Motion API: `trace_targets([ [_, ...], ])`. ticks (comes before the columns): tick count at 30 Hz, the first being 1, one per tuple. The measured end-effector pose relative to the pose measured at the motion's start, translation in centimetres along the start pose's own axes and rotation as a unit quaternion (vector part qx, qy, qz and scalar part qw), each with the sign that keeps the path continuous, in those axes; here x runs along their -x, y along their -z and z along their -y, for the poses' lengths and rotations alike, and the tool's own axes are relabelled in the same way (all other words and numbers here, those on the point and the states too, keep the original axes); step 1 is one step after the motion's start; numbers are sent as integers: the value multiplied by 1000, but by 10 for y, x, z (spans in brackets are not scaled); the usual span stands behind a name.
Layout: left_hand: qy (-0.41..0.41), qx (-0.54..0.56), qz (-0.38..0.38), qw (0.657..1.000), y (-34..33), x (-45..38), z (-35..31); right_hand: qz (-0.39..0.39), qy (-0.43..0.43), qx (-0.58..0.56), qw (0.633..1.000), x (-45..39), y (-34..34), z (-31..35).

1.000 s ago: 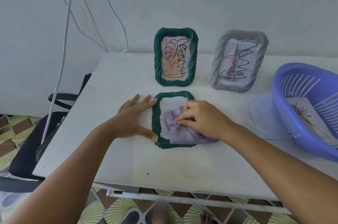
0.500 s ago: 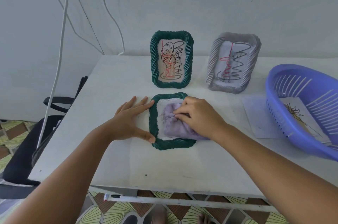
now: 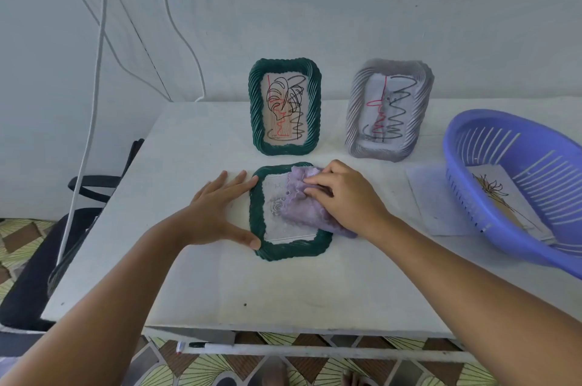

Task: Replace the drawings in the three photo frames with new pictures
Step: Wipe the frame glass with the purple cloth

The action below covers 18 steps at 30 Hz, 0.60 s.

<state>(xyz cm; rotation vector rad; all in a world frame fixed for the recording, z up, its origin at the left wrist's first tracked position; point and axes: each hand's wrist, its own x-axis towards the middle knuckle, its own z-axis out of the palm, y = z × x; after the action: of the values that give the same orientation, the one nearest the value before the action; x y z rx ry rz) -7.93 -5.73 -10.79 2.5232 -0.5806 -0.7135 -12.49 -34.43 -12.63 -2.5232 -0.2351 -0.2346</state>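
White table (image 3: 201, 285) is filling the middle of the picture, with a flat green frame (image 3: 256, 218) lying at its centre below an upright green frame (image 3: 285, 107) and a grey frame (image 3: 389, 110), both holding scribbled drawings. Left hand (image 3: 217, 209), fingers straight, is pressing against the flat frame's left edge, while the right hand (image 3: 345, 196) is clutching a lilac cloth (image 3: 299, 206) against its glass. At right, a blue basket (image 3: 472, 137) is holding a plant drawing (image 3: 494, 193)

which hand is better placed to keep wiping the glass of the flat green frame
Right. The right hand already presses the purple cloth onto the glass of the flat green frame. The left hand lies flat against that frame's left edge, bracing it, so it seems better left there.
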Motion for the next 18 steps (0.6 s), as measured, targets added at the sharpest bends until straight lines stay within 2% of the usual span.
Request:
trace_targets([
  [5, 7, -13, 9, 1000, 4, 0, -7, -29, -18, 15, 999, 8, 12, -14],
  [7, 26, 13, 20, 999, 9, 2, -17, -21, -27, 30, 999, 10, 13, -17],
  [10, 54, 69, -7, 996, 12, -3, -26, -10, -8, 59, 998, 13, 8, -13],
  [14, 49, -21, -48, 997, 0, -14, -21, -14, 37, 83, 996, 18, 15, -17],
  [18, 47, -3, -63, 997, -2, -14, -21, -34, 15, 138, 990, 29, 46, -55],
])
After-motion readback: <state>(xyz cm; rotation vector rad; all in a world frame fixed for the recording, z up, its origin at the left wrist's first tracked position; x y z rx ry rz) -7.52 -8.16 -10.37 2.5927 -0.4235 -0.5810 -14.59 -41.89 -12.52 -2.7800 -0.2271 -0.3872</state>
